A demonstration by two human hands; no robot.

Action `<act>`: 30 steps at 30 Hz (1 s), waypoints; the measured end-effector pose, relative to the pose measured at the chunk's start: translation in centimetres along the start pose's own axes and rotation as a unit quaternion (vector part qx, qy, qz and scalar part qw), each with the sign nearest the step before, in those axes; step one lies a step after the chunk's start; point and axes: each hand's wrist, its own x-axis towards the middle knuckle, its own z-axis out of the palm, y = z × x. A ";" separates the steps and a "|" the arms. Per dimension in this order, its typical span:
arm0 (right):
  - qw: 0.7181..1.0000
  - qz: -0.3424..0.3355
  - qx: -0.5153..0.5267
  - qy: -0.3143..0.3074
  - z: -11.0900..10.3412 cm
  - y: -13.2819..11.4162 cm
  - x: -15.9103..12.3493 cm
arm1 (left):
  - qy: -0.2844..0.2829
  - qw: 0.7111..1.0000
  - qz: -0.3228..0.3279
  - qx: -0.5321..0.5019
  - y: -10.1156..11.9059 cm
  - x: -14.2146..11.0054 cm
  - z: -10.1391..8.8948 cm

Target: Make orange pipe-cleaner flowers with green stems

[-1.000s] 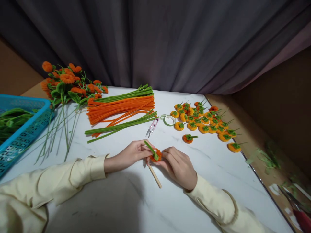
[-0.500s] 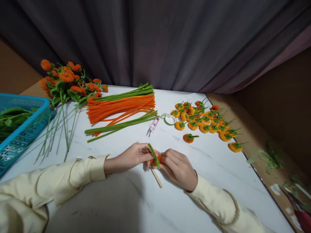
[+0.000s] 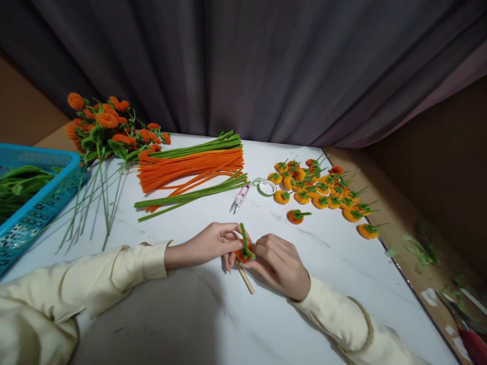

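My left hand (image 3: 211, 242) and my right hand (image 3: 279, 263) meet at the middle of the white table (image 3: 182, 304), both closed round a small orange pipe-cleaner flower head (image 3: 240, 253). A green pipe cleaner (image 3: 244, 237) sticks up from the flower between my fingertips. A wooden stick (image 3: 245, 280) pokes out below the flower toward me, lying on the table under my right hand.
Orange and green pipe cleaners (image 3: 190, 170) lie in bundles behind my hands. Small snips (image 3: 239, 198) and a tape roll (image 3: 266, 187) lie beside several finished orange heads (image 3: 323, 190). Stemmed flowers (image 3: 104, 132) and a blue basket (image 3: 36, 203) sit at the left.
The green pipe cleaner has swung from leaning left to nearly upright over the flower. My hands stay in place, fingers shifting slightly round the flower.
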 end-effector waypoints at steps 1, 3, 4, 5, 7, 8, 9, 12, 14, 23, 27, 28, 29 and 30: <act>1.000 -0.005 -0.005 -0.009 0.0 -0.1 0.0 | -0.004 1.000 -0.002 0.007 0.0 0.0 0.0; 1.000 -0.015 -0.010 -0.022 0.0 -0.1 0.0 | -0.012 1.000 -0.009 0.020 0.1 -0.1 -0.1; 0.999 -0.024 -0.012 -0.022 -0.1 -0.1 -0.1 | -0.016 0.999 -0.012 0.028 0.1 -0.1 -0.1; 0.999 -0.034 -0.017 -0.015 -0.2 -0.1 -0.1 | -0.022 0.999 -0.013 0.037 0.1 -0.1 -0.2; 0.998 -0.053 -0.045 0.009 -0.5 -0.1 -0.1 | -0.036 0.998 -0.012 0.058 0.2 -0.1 -0.4; 0.996 -0.063 -0.065 0.018 -0.6 -0.2 -0.1 | -0.045 0.997 -0.011 0.063 0.2 -0.1 -0.5; 0.994 -0.073 -0.084 0.019 -0.7 -0.2 -0.1 | -0.054 0.996 -0.013 0.063 0.2 -0.1 -0.5; 0.988 -0.095 -0.120 -0.002 -0.9 -0.2 0.1 | -0.064 0.997 -0.029 0.027 0.4 -0.1 -0.6; 0.988 -0.091 -0.127 -0.007 -1.0 -0.2 0.2 | -0.065 0.997 -0.030 -0.012 0.6 -0.1 -0.5; 0.990 -0.044 -0.129 0.024 -0.8 0.0 -0.1 | -0.072 0.995 -0.019 -0.060 0.4 -0.3 -0.7; 0.990 -0.032 -0.129 0.036 -0.6 0.1 -0.2 | -0.065 0.996 -0.006 -0.057 0.3 -0.3 -0.7; 0.990 -0.032 -0.130 0.037 -0.6 0.1 -0.2 | -0.063 0.997 -0.002 -0.054 0.3 -0.3 -0.6; 0.990 -0.033 -0.131 0.038 -0.6 0.2 -0.2 | -0.060 0.997 0.003 -0.052 0.3 -0.4 -0.6; 0.990 -0.035 -0.133 0.040 -0.5 0.2 -0.3 | -0.058 0.997 0.007 -0.050 0.3 -0.4 -0.5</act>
